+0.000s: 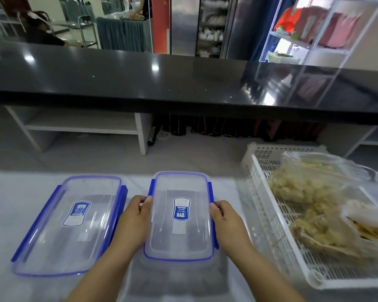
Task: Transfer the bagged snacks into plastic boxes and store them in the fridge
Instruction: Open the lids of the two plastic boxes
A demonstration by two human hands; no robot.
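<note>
Your left hand point(134, 216) and right hand point(225, 219) each pinch a long side of the clear blue-rimmed plastic box lid point(180, 216) near the table's front edge, bagged pale snacks point(303, 186) waiting in the white slatted tray point(277, 234) at the right edge; uneven lifting could jolt the box beneath.

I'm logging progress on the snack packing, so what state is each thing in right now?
Left box: lid on, lying flat on the table, untouched.
Middle box: lid on, held at both long sides.
Left hand: grip on the middle box's left edge.
Right hand: grip on its right edge.
Snack bags: still bagged, lying in the basket.
White basket: holding the bags.
</note>
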